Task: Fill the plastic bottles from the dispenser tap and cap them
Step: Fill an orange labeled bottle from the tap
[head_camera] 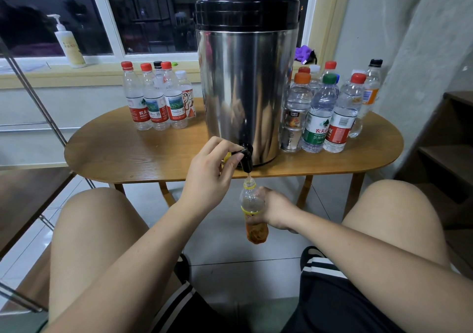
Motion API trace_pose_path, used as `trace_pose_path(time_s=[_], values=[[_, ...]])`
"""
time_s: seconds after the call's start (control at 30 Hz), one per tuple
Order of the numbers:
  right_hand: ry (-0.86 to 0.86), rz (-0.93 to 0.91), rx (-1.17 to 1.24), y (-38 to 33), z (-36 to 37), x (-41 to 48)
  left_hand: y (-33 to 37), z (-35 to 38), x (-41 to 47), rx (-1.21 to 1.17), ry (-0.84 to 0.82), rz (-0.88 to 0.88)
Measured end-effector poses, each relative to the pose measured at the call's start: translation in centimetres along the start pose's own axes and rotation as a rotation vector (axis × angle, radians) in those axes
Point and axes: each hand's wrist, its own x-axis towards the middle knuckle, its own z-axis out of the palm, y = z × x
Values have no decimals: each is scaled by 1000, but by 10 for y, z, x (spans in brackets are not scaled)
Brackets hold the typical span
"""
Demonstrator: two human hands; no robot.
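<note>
A steel dispenser (245, 76) with a black lid stands on the wooden table (133, 153). My left hand (210, 171) pinches the black tap lever (244, 153) at its base. Just below the table's front edge my right hand (275, 210) grips an uncapped clear bottle (252, 212) with a yellow-orange label, its mouth right under the spout. Water runs into the bottle. Behind my left hand's fingers a bit of yellow shows; I cannot tell what it is.
Several capped empty bottles (156, 97) stand to the left of the dispenser, several capped full ones (322, 112) to its right. A pump bottle (69, 43) is on the windowsill. My knees flank the bottle above a tiled floor. Wooden steps (445, 153) rise on the right.
</note>
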Motion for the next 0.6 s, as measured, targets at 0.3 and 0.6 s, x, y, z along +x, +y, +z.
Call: trace_pose_path(time_s=[0.3,0.6], values=[[0,3,3,-4,-2,-3,2,-1,0,0,-7,-10],[-6,-13,10,-6,-4,-7,-1,1,0,-1,6,4]])
